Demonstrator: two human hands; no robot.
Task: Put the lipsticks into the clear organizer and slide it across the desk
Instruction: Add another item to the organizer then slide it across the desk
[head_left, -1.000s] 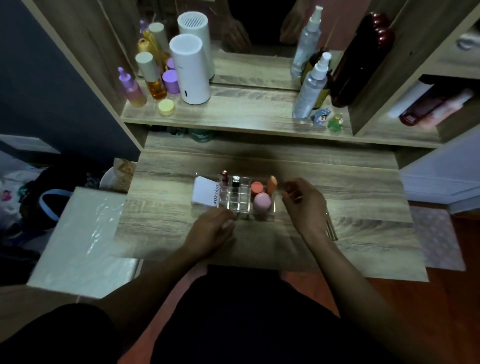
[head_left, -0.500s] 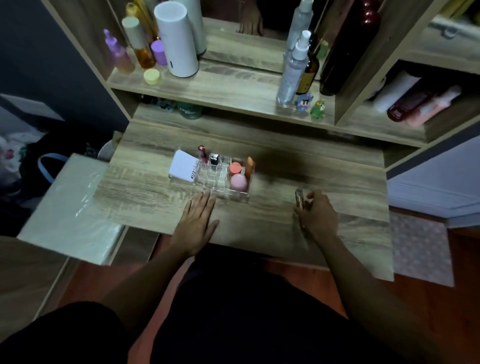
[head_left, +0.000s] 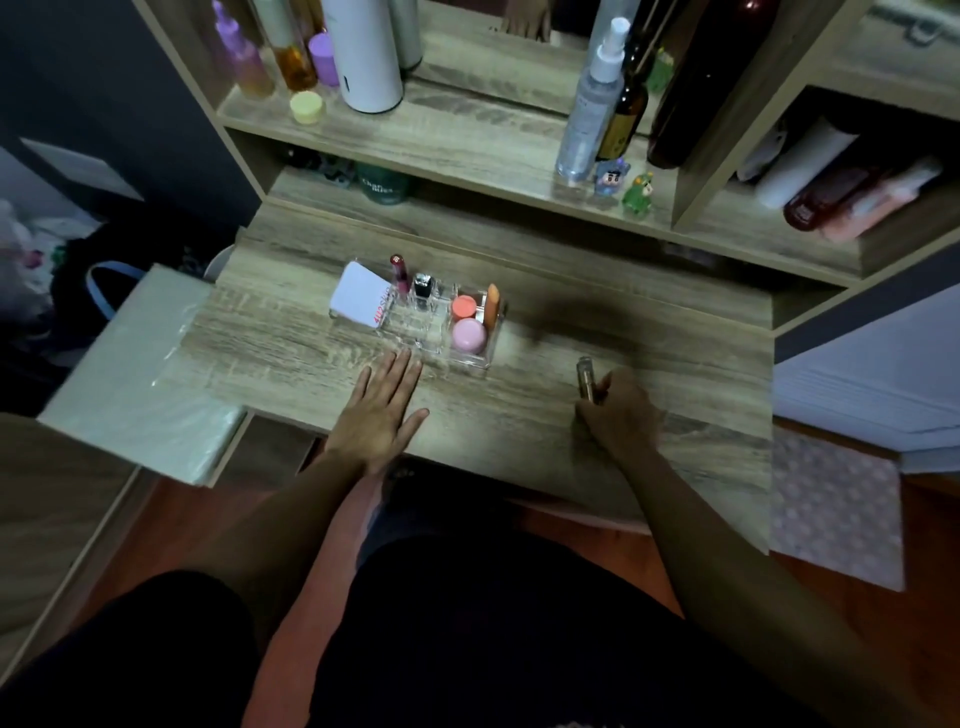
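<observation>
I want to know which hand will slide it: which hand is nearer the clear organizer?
Left. The left hand lies flat just in front of the organizer; the right hand grips a lipstick off to its right.

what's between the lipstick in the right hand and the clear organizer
Nothing visible. The right hand grips a lipstick to the right of the clear organizer, with only bare desk between them. The left hand lies flat on the desk in front of the organizer, off that path.

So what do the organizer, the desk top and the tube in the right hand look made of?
Organizer: clear hard plastic, likely acrylic; desk grain shows through.
Desk: matte wood-look laminate, probably.
Tube in the right hand: glossy translucent plastic or glass.
</observation>
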